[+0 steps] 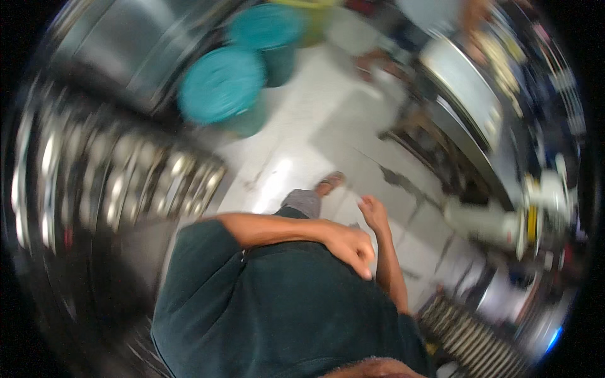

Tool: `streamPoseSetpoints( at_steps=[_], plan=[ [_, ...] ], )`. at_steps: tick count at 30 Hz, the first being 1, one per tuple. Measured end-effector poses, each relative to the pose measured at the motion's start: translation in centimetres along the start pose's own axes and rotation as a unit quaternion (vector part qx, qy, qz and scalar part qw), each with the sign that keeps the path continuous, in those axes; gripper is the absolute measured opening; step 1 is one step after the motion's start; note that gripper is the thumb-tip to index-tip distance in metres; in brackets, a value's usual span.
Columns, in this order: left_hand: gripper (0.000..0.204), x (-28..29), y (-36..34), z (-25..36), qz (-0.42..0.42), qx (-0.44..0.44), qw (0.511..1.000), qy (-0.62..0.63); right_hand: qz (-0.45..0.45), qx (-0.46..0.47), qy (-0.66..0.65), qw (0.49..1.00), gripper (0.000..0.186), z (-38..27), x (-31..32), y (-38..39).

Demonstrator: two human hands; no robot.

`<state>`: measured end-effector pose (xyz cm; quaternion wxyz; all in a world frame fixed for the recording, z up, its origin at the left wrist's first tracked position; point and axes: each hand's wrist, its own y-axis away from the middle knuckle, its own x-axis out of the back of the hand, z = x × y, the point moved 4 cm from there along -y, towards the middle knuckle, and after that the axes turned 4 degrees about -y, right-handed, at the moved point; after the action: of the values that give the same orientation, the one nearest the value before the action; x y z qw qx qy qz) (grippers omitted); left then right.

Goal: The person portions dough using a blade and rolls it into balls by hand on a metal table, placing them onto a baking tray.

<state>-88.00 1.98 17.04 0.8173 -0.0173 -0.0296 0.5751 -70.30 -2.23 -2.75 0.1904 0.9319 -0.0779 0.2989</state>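
Note:
In front of my dark green shirt, my left hand (350,247) is held across the belly. Its fingers are curled in, and nothing shows in them. A little farther forward and to the right, my right hand (374,213) hangs over the floor with its fingers slightly bent and apart, holding nothing that I can see. Both hands are somewhat blurred and touch no object. Below them my foot (330,183) in a sandal stands on the pale tiled floor (302,126).
Left stands a rack (126,170) with rows of pale rounded pieces; beyond it are bins with teal covers (224,85). At right is a worktable (469,88) with another person (472,28) behind it. Pale machinery (491,223) and another rack (472,340) are nearer.

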Motion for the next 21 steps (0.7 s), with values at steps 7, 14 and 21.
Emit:
streamPoseSetpoints(
  at_steps=[7,14,21],
  plan=[
    [0.029,15.7,-9.1,-5.8,0.243,0.143,0.959,-0.005,0.143,-0.126,0.024,0.981,0.041,5.1,14.2,-0.9],
    [0.036,24.3,-25.1,-4.6,0.171,0.015,0.961,-0.217,0.341,-0.372,-0.154,0.850,0.028,25.7,12.1,12.9],
    [0.034,28.7,-42.3,-3.4,0.191,0.007,0.957,-0.218,0.277,-0.397,-0.167,0.859,0.031,28.8,10.9,16.7]
  ],
)
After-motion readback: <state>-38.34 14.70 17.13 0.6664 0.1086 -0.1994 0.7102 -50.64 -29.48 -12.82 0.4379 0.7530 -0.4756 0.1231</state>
